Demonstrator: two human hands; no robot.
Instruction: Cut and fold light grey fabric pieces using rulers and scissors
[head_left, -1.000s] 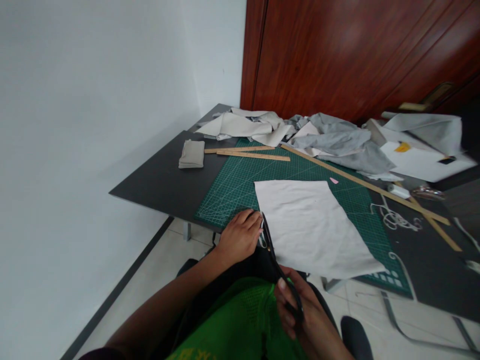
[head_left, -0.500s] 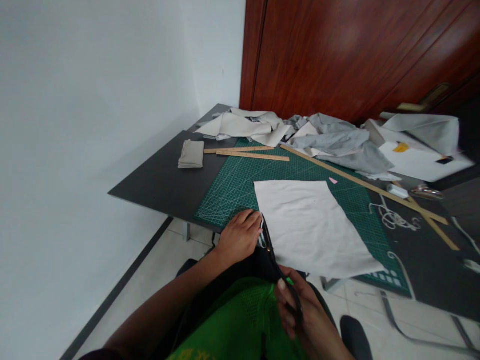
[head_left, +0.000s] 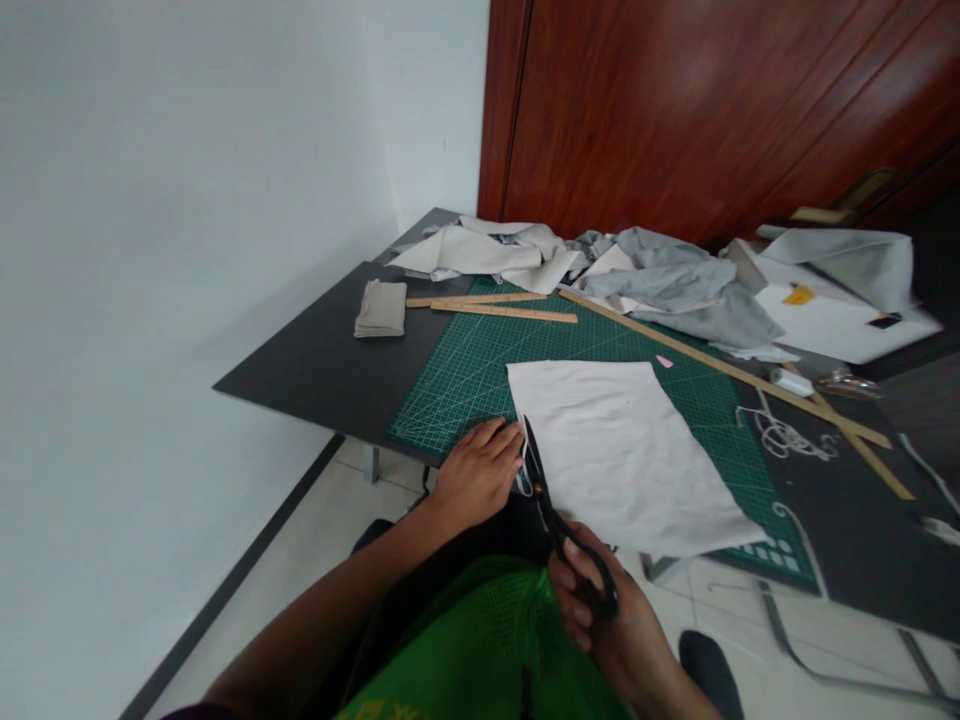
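Note:
A white cloth (head_left: 630, 450) lies flat across the table's front edge. My left hand (head_left: 482, 468) grips its left edge, fingertips bent over it and the thumb mostly hidden. A narrow white strip (head_left: 524, 480) shows just beside those fingers. My right hand (head_left: 604, 600) is wrapped around the handles of black scissors (head_left: 546, 508), whose blades lie along the cloth's left side and point away from me. The lower end of the scissors hangs over my lap. Under the cloth is a green cutting mat (head_left: 480, 365).
Wooden rulers (head_left: 504, 312) and a longer wooden strip (head_left: 675, 345) lie beyond the cloth. A folded beige cloth stack (head_left: 380, 308) sits at left. Crumpled fabric (head_left: 652, 265) lines the back, near a white box (head_left: 840, 310). White cord (head_left: 784, 435) lies coiled at right.
The scissors have moved slightly forward along the cloth's left edge, and their handles have spread apart. My right hand has shifted a little to the right; my left hand stays put.

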